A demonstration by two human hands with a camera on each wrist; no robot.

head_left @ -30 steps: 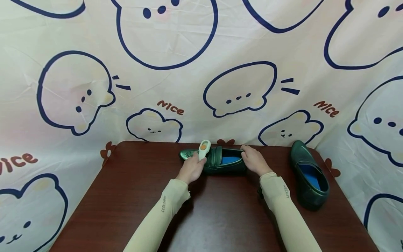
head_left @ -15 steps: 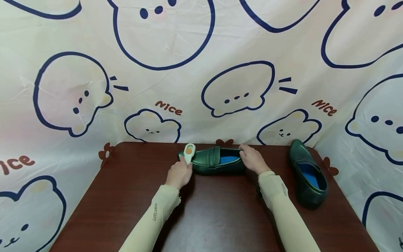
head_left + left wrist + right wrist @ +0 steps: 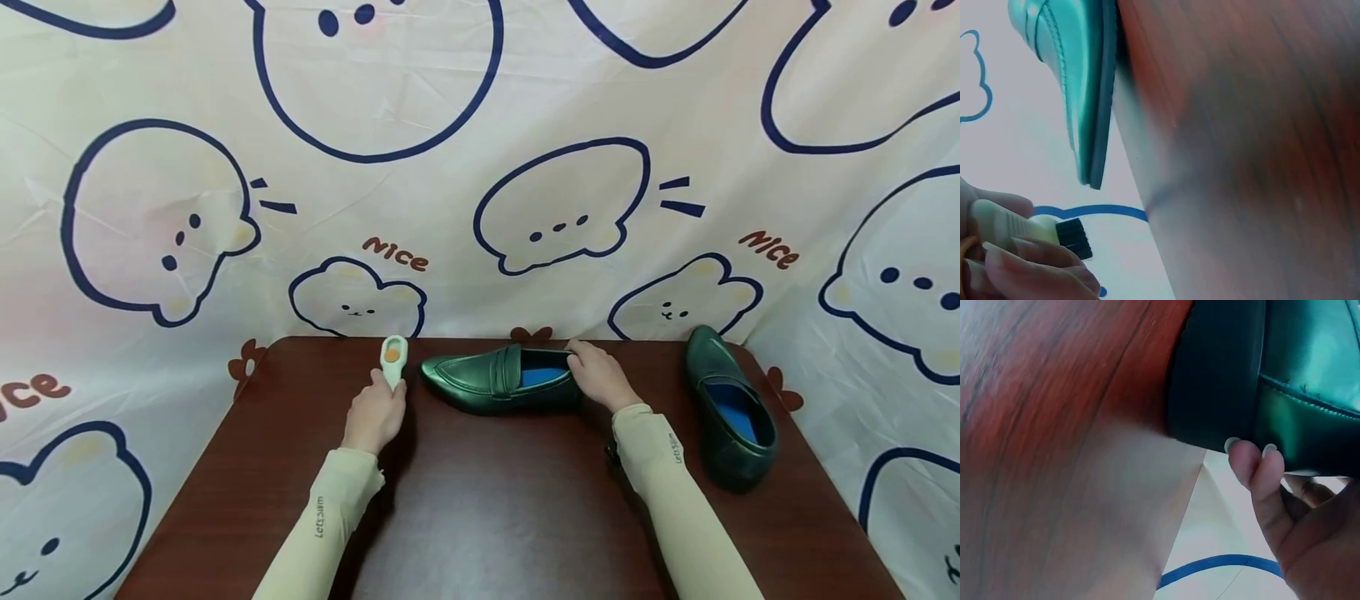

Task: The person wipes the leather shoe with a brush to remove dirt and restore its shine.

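Note:
A green metallic loafer [image 3: 468, 379] with a blue insole lies lengthwise near the table's back edge, toe to the left. My right hand [image 3: 600, 375] grips its heel; in the right wrist view the fingertips [image 3: 1257, 464] lie against the heel's back. My left hand [image 3: 375, 415] holds a small pale brush [image 3: 392, 358] with an orange oval on its handle, a short way left of the toe. Dark bristles [image 3: 1075, 238] stick out past the fingers in the left wrist view, apart from the shoe's toe [image 3: 1088, 144].
A second green loafer [image 3: 729, 408] lies at the right side of the brown table [image 3: 495, 517], toe toward the back. Directly behind the table hangs a pale cloth [image 3: 442, 200] with cartoon outlines, which continues along both sides.
My left hand has moved left with the brush, from over the front of the loafer to beyond its toe. My right hand has stayed at the heel.

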